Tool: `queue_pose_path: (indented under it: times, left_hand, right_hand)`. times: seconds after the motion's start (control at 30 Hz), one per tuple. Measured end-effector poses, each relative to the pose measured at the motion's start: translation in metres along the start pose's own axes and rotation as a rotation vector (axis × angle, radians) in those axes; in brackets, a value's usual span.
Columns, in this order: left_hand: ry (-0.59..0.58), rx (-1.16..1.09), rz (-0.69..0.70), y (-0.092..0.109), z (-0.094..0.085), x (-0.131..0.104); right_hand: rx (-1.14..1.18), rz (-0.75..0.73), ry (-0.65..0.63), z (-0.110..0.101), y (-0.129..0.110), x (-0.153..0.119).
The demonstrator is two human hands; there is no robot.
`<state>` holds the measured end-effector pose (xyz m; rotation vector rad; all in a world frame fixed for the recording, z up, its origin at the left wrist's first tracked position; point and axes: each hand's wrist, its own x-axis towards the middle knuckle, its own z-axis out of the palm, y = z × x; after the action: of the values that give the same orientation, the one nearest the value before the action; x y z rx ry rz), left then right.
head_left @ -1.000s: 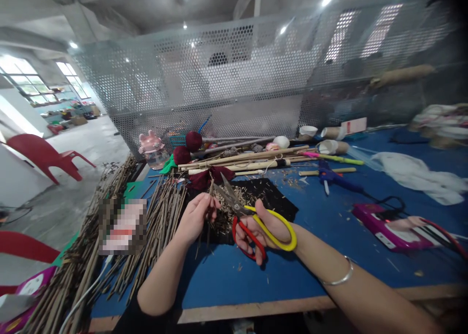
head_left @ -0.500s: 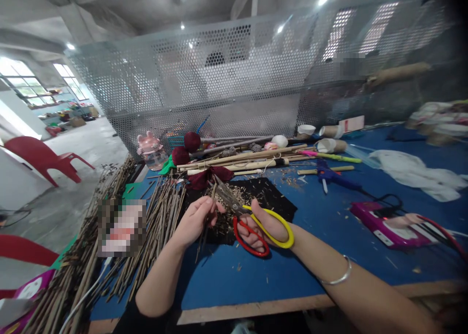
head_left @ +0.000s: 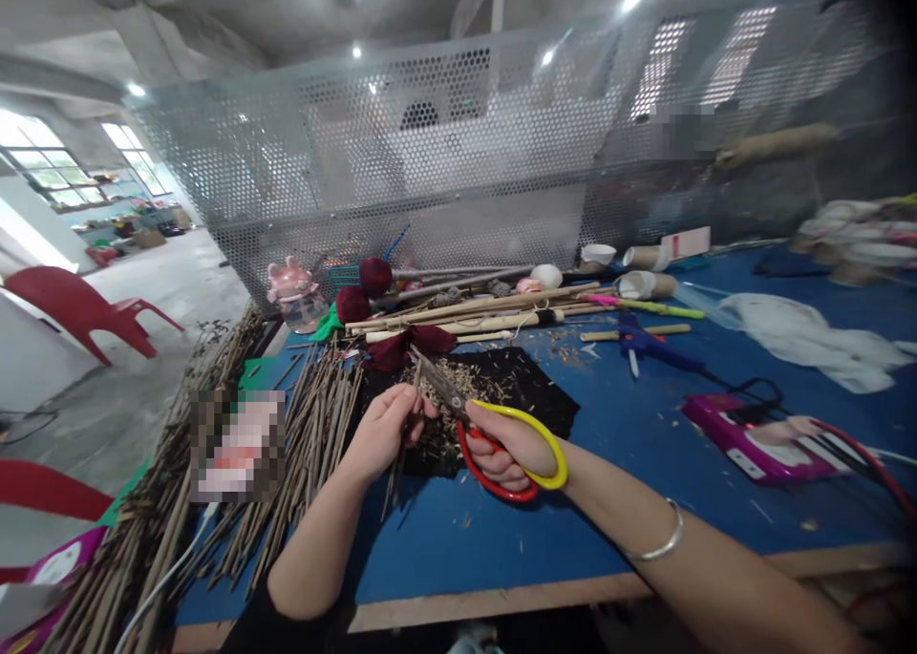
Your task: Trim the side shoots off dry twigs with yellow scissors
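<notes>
My right hand (head_left: 512, 449) is closed round the handles of a pair of scissors (head_left: 453, 396), one handle red and the other yellow. Their blades point up and left and look nearly closed, with the tips by the upper end of a thin twig (head_left: 417, 375). Pinched between the fingers of my left hand (head_left: 391, 427), that twig stands roughly upright, its lower end showing under the hand. Short cut bits of twig (head_left: 473, 379) lie heaped on a black cloth (head_left: 544, 396) beneath both hands.
Long twigs (head_left: 315, 434) lie left of my hands, beside a blurred pinkish object (head_left: 240, 449) with a white cable. Pale sticks (head_left: 473, 325) and dark red balls (head_left: 353, 305) lie behind. To the right are a blue glue gun (head_left: 655, 347) and a purple power strip (head_left: 749, 434).
The scissors' blades and handles have come together as my right hand closed, and the hand shifted slightly left. My left hand with the twig has barely moved.
</notes>
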<state>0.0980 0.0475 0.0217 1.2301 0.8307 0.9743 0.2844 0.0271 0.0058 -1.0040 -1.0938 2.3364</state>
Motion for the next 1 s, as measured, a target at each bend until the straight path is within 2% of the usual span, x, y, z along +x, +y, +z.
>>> queue_pose_path:
  times: [0.13, 0.3, 0.5, 0.7, 0.9, 1.0]
  left_hand:
    - [-0.023, -0.046, 0.001, -0.004, -0.002, 0.001]
    - [-0.108, 0.106, -0.038, -0.010, 0.004, -0.001]
    - [-0.138, -0.009, -0.136, -0.009, 0.014, -0.004]
    - [-0.067, 0.046, -0.147, -0.011, 0.012, 0.000]
    - [-0.016, 0.140, -0.165, -0.014, 0.013, 0.001]
    - [0.111, 0.171, -0.165, -0.011, 0.003, 0.004]
  right_hand:
    - [-0.024, -0.030, 0.014, -0.003, 0.004, 0.004]
    - [0.032, -0.124, -0.135, -0.007, 0.006, 0.009]
    - [0.127, -0.190, -0.222, 0.000, 0.005, 0.013]
    - [0.235, -0.079, -0.278, 0.000, 0.004, 0.016]
    - [0.235, -0.023, -0.223, -0.006, 0.006, 0.016]
    - [0.211, -0.071, -0.168, -0.009, 0.003, 0.015]
